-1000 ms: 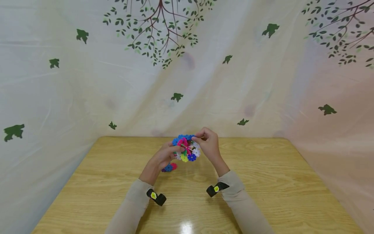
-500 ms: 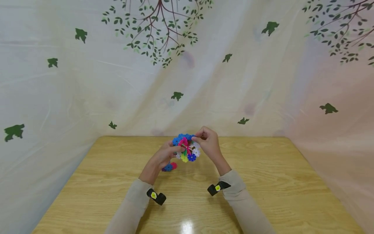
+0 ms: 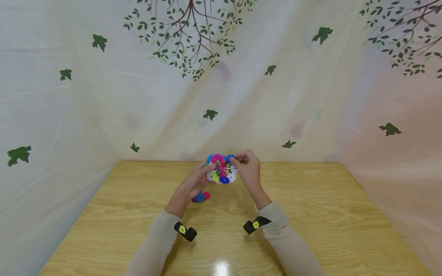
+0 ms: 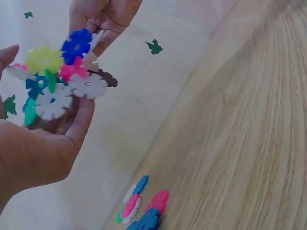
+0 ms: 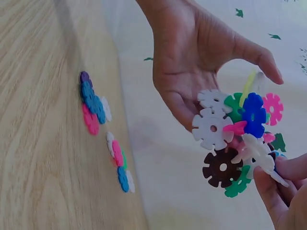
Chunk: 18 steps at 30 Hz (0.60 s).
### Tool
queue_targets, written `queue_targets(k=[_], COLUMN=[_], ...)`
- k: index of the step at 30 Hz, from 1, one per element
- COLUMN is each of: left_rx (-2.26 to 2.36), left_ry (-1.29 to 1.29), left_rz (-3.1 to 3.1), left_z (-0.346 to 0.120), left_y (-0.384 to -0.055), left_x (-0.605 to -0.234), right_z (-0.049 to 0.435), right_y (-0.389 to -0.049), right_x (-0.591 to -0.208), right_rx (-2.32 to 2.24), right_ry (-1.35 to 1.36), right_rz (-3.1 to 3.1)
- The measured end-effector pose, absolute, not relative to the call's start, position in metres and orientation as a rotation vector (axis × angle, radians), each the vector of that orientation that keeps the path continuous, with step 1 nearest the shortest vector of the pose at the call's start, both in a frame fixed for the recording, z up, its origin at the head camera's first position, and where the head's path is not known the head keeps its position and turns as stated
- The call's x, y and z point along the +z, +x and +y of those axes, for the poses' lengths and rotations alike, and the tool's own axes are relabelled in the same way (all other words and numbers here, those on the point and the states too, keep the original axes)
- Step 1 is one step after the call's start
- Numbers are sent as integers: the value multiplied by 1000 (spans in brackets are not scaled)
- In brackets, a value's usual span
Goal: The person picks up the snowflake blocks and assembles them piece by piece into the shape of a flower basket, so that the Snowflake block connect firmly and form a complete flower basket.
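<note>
Over the surface's [image 3: 317, 211] far edge, my left grip [image 3: 196, 180] is half-closing around a multicoloured, rounded cluster of notched plastic flower discs [image 3: 222, 169]; my right grip [image 3: 250, 168] is tightly pinching its rim. I'm judging straight, gentle pressure safest for neighbouring joints.

Smooth, plastic-looking flower discs [image 5: 254, 115] — a wood-grained tabletop [image 3: 328, 214], faintly glossy — creased, cloth-like backdrop [image 3: 241, 96], matt cloth sleeves [image 3: 288, 245].
</note>
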<state>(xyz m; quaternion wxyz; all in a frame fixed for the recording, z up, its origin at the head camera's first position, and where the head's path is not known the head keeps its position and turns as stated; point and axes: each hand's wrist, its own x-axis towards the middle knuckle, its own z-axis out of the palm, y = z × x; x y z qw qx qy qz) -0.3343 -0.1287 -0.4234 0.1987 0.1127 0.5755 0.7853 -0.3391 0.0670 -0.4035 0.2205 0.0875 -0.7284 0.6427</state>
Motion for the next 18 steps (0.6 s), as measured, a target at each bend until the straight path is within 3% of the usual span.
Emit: queue_targets(k=[8,18], left_rx=[2329,2444], left_ry=[213,113], left_rz=[1572,1588], left_z=[-123,-129], left_y=[-335,-336], left_x=[-425,-424], right_z=[56,61], right_y=[-335,-330], right_x=[-402,-397], right_rx=[1883,1937], right_ry=[169,347], right_rz=[-1970,-2157])
